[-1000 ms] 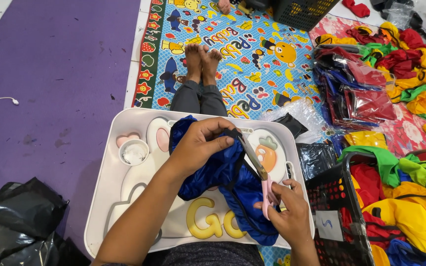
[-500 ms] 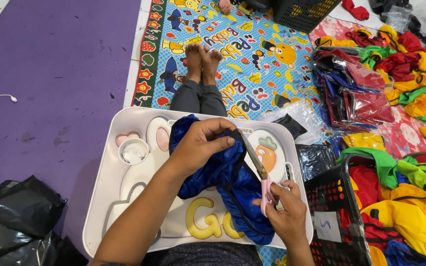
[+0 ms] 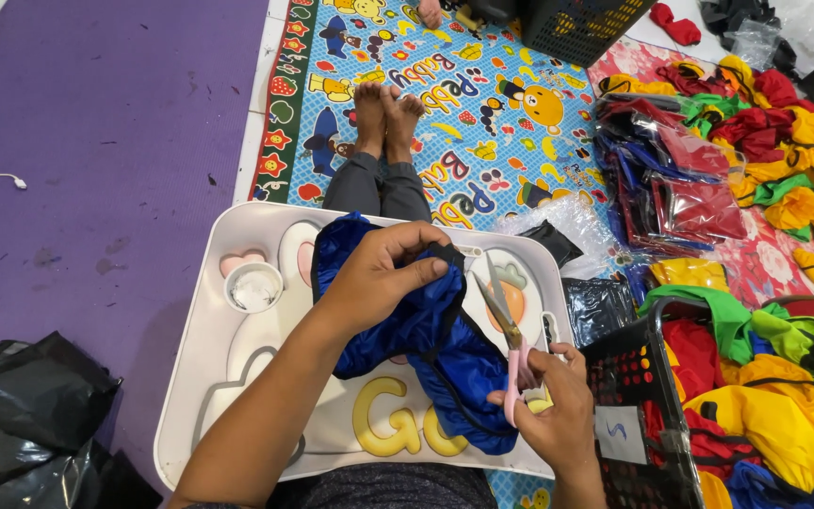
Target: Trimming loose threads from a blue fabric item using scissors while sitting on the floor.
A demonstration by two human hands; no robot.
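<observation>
My left hand pinches the upper edge of a blue fabric piece with a black trim, bunched on a white lap tray. My right hand grips pink-handled scissors. Their blades are apart and point up and away, just right of the pinched edge. The fabric drapes from the left hand down toward the right hand.
My legs and bare feet stretch out onto a colourful play mat. A black basket of bright fabric stands at the right, with more red, yellow and green pieces and clear bags behind. Black plastic bags lie at the left on purple carpet.
The scissors have swung away from the fabric edge to the right, blades now apart. My left hand still holds the fabric in about the same place.
</observation>
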